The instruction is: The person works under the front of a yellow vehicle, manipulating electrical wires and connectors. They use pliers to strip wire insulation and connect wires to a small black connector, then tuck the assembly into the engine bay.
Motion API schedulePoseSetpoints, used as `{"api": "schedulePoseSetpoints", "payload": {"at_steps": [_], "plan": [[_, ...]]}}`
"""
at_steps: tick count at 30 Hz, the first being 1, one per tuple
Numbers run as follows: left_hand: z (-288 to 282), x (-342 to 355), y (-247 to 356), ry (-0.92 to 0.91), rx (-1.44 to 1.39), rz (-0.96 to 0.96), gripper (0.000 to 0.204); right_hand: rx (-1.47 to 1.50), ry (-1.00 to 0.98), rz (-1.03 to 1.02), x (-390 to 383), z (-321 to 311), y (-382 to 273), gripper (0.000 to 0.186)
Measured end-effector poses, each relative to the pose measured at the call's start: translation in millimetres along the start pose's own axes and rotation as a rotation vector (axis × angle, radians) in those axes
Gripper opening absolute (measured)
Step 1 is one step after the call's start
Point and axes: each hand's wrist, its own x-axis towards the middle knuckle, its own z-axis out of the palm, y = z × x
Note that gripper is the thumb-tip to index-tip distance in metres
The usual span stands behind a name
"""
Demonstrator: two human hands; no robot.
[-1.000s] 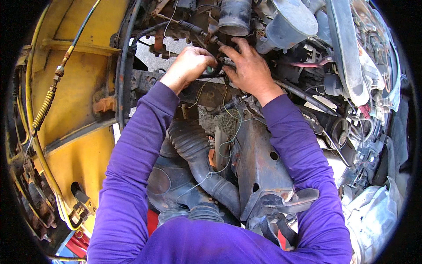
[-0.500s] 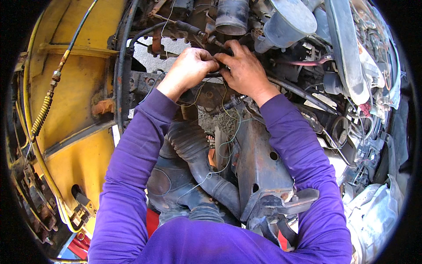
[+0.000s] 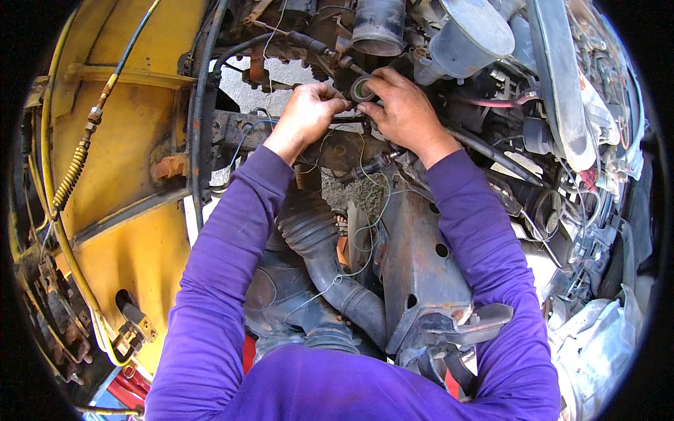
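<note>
Near the top centre my left hand [image 3: 306, 114] has its fingertips pinched on a thin dark strand [image 3: 347, 105], perhaps a wire or tape. My right hand [image 3: 404, 116], beside it, holds a small ring-shaped roll [image 3: 362, 88] with a green inner rim, like tape, its thumb close to the left fingertips. Loose thin wires [image 3: 365, 231] hang below both hands over a ribbed black hose [image 3: 305, 228]. A rusty metal rod with a fitting [image 3: 345, 62] runs just above the roll.
A yellow metal panel [image 3: 126, 140] with cables fills the left. A grey plastic reservoir [image 3: 470, 38] and a dark cylinder [image 3: 378, 21] are at the top. A steel bracket [image 3: 421, 274] stands at lower centre, with engine parts and crumpled silver material [image 3: 590, 351] at the right.
The roll in my right hand now shows its face and green rim. Both hands have shifted slightly right and down in the picture, along with the surroundings.
</note>
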Motion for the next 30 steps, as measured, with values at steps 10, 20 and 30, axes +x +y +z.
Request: {"api": "schedulePoseSetpoints", "payload": {"at_steps": [10,20,30], "plan": [[-10.4,39.1,15.6,-0.129,0.244,0.068,0.035,0.473,-0.120,0.194,3.4,-12.9,-8.9,0.029],[-6.8,26.4,24.3,-0.082,0.092,-0.001,0.034,0.210,-0.110,0.251,4.1,-8.2,-12.7,0.041],[3.1,-10.9,29.2,-0.048,-0.045,-0.036,0.029,-0.227,0.068,0.029,-1.3,3.8,-12.6,0.057]]}}
